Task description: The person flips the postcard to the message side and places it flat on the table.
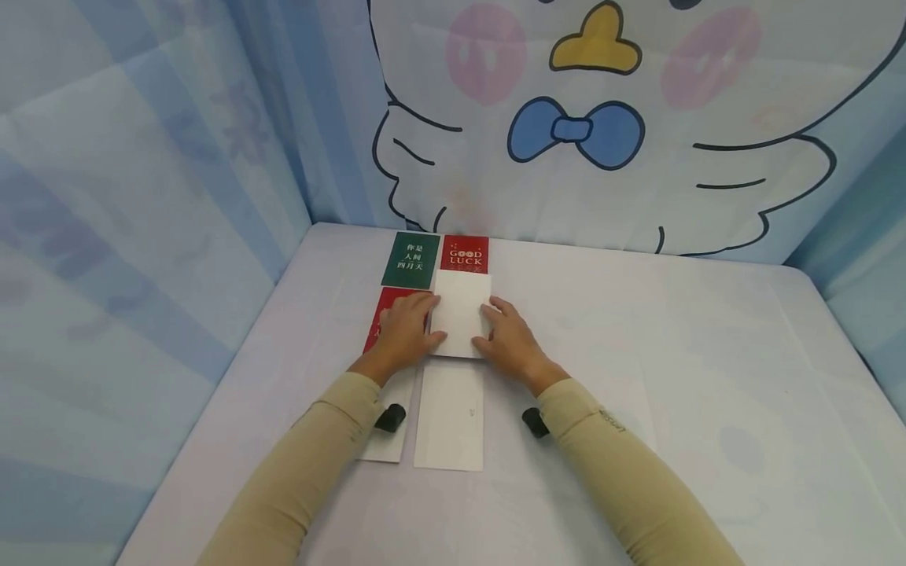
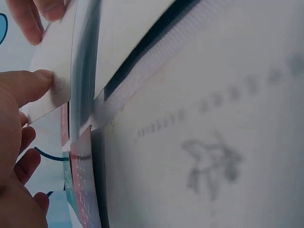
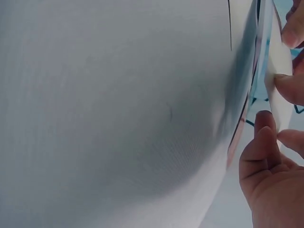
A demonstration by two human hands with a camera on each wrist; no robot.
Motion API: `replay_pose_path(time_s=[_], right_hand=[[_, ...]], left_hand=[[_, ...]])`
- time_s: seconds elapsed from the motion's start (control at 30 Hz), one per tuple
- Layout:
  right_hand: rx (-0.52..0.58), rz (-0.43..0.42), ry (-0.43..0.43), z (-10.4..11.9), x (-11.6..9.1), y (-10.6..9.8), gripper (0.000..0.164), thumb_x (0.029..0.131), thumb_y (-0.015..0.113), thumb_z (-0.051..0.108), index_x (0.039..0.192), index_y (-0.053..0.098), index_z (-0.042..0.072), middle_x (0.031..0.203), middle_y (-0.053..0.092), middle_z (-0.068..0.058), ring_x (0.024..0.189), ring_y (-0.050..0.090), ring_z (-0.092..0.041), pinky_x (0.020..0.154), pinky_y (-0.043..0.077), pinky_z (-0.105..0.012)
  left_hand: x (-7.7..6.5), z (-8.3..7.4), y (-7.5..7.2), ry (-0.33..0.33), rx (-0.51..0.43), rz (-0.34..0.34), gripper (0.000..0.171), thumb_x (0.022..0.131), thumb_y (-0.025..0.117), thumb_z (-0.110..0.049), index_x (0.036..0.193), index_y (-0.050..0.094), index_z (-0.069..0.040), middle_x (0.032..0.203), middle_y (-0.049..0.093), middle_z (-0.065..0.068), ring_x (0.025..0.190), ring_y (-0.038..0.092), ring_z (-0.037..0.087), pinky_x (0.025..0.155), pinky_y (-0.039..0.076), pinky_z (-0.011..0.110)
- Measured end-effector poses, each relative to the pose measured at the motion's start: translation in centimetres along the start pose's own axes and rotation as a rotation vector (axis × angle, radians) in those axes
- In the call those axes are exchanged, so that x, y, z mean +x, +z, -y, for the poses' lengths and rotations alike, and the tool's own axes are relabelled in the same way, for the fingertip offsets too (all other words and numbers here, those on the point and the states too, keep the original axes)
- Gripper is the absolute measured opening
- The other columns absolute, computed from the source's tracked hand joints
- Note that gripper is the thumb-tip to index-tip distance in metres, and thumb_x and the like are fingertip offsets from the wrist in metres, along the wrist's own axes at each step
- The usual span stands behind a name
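A white card (image 1: 462,314) hangs slightly above the table between both hands. My left hand (image 1: 405,328) pinches its left edge, the thumb on the face seen in the left wrist view, where a small faint print shows near the thumb. On the opposite edge, my right hand (image 1: 515,342) grips the card with thumb and fingers. Beyond it lies a red card (image 1: 465,253) lettered "GOOD LUCK". Beneath the left hand, another red card (image 1: 375,318) is partly covered. Nearer the body, a white card (image 1: 450,417) lies flat, with a second pale card (image 1: 385,446) partly behind the left wrist.
A green card (image 1: 410,260) with white characters lies at the back left of the card group. The white-covered table (image 1: 708,393) stretches to the right. Printed curtains (image 1: 177,196) stand along its left and back edges.
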State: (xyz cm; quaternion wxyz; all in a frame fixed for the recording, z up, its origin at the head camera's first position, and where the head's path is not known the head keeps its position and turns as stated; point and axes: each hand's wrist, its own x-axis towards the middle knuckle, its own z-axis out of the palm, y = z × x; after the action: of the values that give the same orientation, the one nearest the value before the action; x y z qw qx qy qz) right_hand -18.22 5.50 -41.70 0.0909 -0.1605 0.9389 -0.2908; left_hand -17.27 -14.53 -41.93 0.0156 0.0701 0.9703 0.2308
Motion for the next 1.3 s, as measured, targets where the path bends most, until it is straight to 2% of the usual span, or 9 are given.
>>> replay_pose_path(time_s=[0.13,0.33,1.07,1.3], right_hand=[[-0.028,0.045,0.030,0.0,0.2,0.5,0.064,0.096,0.067,0.020,0.149,0.040,-0.005,0.159,0.030,-0.020,0.144,0.031,-0.035,0.114,0.028,-0.046],[-0.043,0.088,0.078,0.1,0.3,1.0,0.065,0.096,0.067,0.021,0.150,0.040,-0.003,0.159,0.030,-0.019,0.145,0.031,-0.035,0.114,0.028,-0.045],[-0.066,0.171,0.117,0.4,0.5,1.4,0.065,0.097,0.066,0.022,0.150,0.039,-0.003,0.159,0.029,-0.020,0.146,0.029,-0.034,0.114,0.027,-0.046],[-0.088,0.167,0.100,0.3,0.5,1.4,0.066,0.097,0.067,0.022,0.151,0.038,-0.002,0.159,0.028,-0.020,0.146,0.028,-0.034,0.115,0.027,-0.045]], left_hand=[[0.0,0.0,0.3,-0.017,0.028,0.042,0.075,0.085,0.079,-0.034,0.151,0.046,-0.017,0.153,0.041,0.008,0.140,0.033,0.031,0.112,0.024,0.060],[0.1,0.2,0.8,-0.037,0.049,0.079,0.074,0.084,0.080,-0.036,0.149,0.049,-0.018,0.151,0.044,0.006,0.137,0.035,0.030,0.111,0.026,0.058],[0.1,0.4,1.4,-0.094,0.070,0.155,0.072,0.086,0.079,-0.035,0.149,0.048,-0.020,0.150,0.043,0.006,0.137,0.032,0.030,0.110,0.025,0.057],[0.2,0.4,1.5,-0.052,0.098,0.135,0.071,0.086,0.079,-0.035,0.149,0.049,-0.021,0.152,0.043,0.004,0.137,0.032,0.029,0.112,0.023,0.058]])
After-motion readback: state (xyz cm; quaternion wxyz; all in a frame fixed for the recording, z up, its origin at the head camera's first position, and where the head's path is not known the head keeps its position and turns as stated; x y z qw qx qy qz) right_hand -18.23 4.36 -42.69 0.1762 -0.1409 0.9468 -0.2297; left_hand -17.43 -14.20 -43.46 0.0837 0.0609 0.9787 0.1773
